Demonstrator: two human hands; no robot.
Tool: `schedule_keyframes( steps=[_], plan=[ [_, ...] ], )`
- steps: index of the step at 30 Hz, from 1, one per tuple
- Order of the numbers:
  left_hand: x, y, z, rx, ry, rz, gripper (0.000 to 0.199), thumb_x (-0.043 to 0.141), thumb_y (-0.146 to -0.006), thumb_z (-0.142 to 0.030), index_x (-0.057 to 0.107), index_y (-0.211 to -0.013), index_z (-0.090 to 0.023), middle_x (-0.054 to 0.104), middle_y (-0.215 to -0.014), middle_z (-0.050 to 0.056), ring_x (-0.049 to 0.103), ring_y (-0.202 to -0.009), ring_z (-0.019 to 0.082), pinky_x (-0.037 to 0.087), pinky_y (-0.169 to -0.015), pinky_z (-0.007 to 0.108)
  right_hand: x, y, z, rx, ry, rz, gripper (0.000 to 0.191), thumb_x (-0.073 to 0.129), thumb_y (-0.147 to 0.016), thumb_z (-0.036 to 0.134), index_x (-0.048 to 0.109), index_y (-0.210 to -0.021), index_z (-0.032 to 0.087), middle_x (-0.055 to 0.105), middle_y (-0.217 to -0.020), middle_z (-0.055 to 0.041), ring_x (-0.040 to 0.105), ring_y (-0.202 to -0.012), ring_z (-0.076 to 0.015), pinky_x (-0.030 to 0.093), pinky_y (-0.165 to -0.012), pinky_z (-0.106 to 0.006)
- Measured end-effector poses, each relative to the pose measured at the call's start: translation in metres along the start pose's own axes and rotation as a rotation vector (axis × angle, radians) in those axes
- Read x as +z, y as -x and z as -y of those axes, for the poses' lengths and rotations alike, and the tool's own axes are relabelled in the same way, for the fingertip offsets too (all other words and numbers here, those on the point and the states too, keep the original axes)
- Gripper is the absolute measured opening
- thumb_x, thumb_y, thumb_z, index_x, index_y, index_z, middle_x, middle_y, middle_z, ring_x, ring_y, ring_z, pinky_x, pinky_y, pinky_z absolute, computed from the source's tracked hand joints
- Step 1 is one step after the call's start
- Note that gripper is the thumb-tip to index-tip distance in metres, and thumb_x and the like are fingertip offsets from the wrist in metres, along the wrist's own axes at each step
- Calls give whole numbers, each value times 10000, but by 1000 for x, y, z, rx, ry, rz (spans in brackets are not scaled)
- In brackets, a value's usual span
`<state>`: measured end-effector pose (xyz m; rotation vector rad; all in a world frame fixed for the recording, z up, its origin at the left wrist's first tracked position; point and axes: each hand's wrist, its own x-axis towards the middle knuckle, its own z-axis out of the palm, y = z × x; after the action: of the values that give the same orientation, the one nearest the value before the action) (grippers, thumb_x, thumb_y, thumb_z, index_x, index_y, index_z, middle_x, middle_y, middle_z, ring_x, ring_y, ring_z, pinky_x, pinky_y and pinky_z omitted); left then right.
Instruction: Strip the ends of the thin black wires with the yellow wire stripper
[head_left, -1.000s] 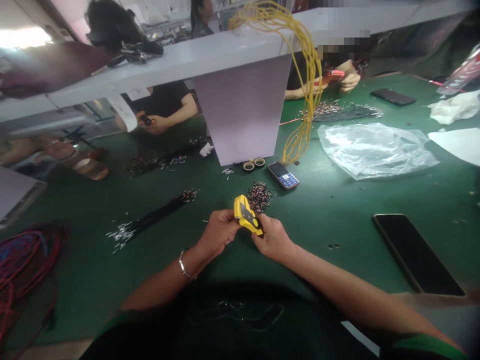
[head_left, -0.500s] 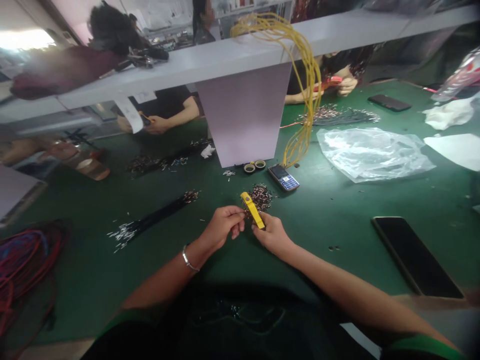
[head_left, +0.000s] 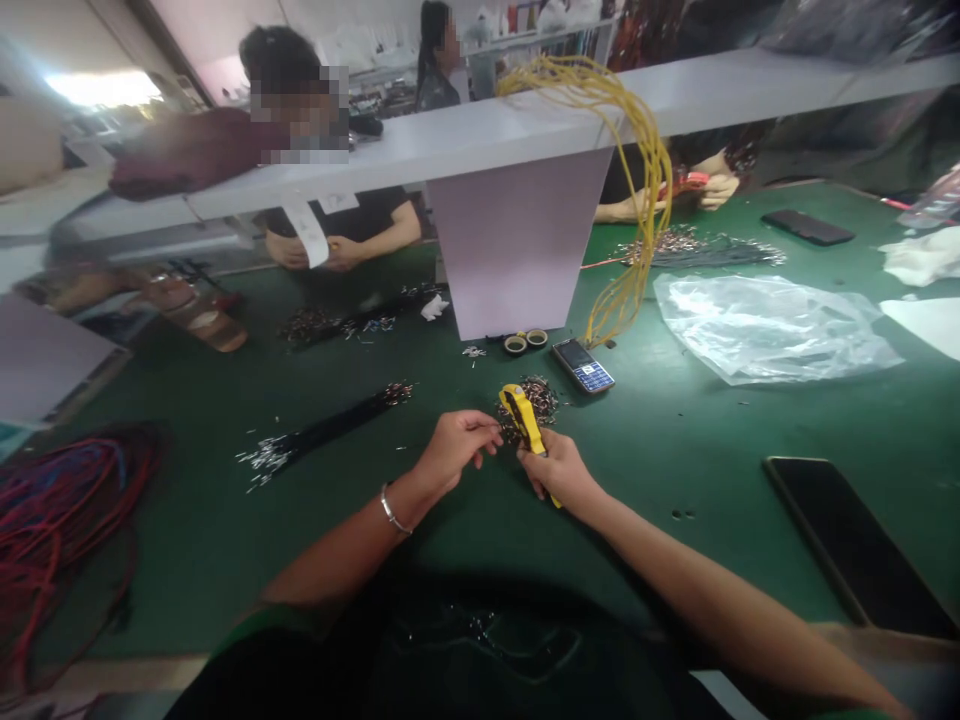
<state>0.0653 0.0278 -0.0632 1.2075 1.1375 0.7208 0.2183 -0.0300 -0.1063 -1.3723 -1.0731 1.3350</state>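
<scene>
One green table (head_left: pixel 720 450); R hand (head_left: pixel 559 465) & L hand (head_left: pixel 463 442) above it, R fingers wrapped round yellow tool (head_left: pixel 530 418), L fingers near-pinched, can't tell if on anything. Pile of tiny bits (head_left: pixel 545 395) lies nr tool, so a low swing cd scatter it.

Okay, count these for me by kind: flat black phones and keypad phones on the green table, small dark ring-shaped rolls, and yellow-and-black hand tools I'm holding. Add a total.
Flat black phones: 2, near one and far one
Blue-and-black keypad phone: 1
Small dark ring-shaped rolls: 2
Yellow-and-black hand tool, in the right hand: 1
Total: 6
</scene>
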Motion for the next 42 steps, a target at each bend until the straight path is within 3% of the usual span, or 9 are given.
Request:
schedule_keyframes(
  steps=[4,12,22,34,42],
  plan=[
    [-8,-4,-5,98,-115,-104,133,701,-657,-233,709,-718,-115,672,-653,49,550,-528,98,366,-382,170,-6,-2,2,40,-156,94,158,567,-627,252,471,-740,197,473,-377,99,385,-255,-86,323,-277,-199],
    [-19,-7,-14,92,-41,-89,186,702,-692,-279,694,-776,-113,625,-549,26,501,-456,78,295,-354,169,-16,-4,9,27,-403,236,236,594,-563,169,558,-796,154,590,-541,31,532,-420,-134,473,-468,-287],
    [-21,-3,-19,82,-42,-104,198,682,-703,-296,690,-784,-115,607,-540,12,408,-403,52,242,-339,167,-19,0,9,-14,-270,279,352,647,-605,206,597,-946,138,654,-695,-19,602,-581,-164,453,-597,-305],
    [-29,-5,-20,73,7,-113,188,675,-673,-249,699,-790,-103,620,-566,24,424,-432,54,228,-356,168,-22,8,15,1,-201,236,431,708,-688,280,614,-1086,141,694,-906,-82,655,-776,-214,494,-782,-387],
    [-41,-4,-15,104,-63,-98,242,704,-676,-303,718,-810,-102,651,-615,46,507,-514,87,284,-385,176,-29,18,21,29,-123,328,494,736,-696,321,607,-1145,160,688,-1007,-103,630,-929,-236,479,-884,-413]
  ],
)
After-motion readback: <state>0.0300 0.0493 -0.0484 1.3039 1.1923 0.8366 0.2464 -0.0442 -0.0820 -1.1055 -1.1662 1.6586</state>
